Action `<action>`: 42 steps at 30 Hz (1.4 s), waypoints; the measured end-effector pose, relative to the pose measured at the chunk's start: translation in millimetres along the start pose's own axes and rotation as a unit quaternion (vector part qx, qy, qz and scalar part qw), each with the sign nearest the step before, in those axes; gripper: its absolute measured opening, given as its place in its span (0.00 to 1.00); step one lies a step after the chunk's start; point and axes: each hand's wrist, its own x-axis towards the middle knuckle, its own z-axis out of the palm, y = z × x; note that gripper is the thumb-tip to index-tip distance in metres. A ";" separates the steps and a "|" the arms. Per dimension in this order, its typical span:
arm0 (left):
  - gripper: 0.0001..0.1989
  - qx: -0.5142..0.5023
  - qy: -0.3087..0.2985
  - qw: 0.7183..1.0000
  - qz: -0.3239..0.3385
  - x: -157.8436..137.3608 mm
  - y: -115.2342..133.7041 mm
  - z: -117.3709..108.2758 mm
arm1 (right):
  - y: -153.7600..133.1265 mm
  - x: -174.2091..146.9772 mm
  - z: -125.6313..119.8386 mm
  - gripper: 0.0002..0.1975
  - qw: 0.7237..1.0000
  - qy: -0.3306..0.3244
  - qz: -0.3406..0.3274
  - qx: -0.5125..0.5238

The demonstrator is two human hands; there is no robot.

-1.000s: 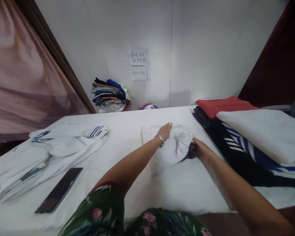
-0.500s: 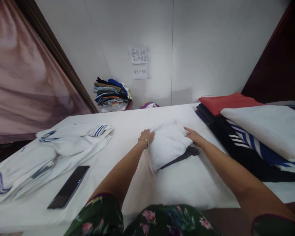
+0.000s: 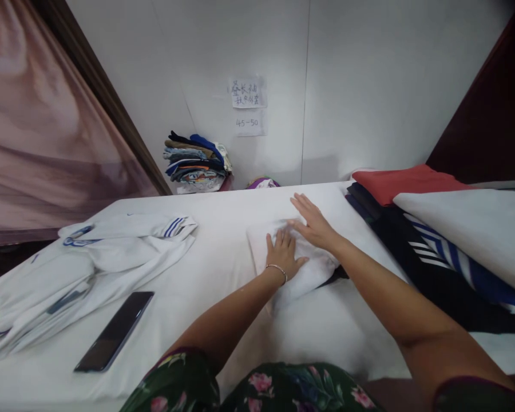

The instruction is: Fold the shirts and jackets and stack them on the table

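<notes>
A folded white garment (image 3: 313, 277) lies on the table in front of me, with a dark piece of cloth (image 3: 338, 273) showing under its right edge. Pressed flat on top of it, my left hand (image 3: 282, 253) has its fingers spread and a bracelet at the wrist. My right hand (image 3: 314, 224) is stretched out over the garment's far right part, fingers straight; whether its palm touches the cloth I cannot tell. Neither hand grips anything.
On the left lies a white jacket with blue stripes (image 3: 124, 252), and a black phone (image 3: 115, 332) nearer me. Folded clothes, including a red garment (image 3: 407, 182), are piled at the right. A clothes stack (image 3: 197, 163) stands behind the white table (image 3: 223, 214).
My hands have let go of the garment's side edges. The left moved right onto its top, and the right moved left and away from me. The garment looks flatter.
</notes>
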 end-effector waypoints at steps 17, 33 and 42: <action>0.35 -0.103 -0.092 0.979 -0.150 51.2 -56.3 -14.9 | 66.5 -8.2 72.9 0.30 0.969 -0.197 0.121 -0.087; 0.33 -0.155 -0.051 0.973 -0.160 48.0 -67.2 -4.7 | 71.6 -66.6 27.2 0.31 0.961 -0.082 0.258 0.061; 0.30 -0.416 0.133 0.844 -0.310 -6.2 -70.2 -6.9 | 80.7 -121.6 0.3 0.30 0.890 0.043 0.408 0.198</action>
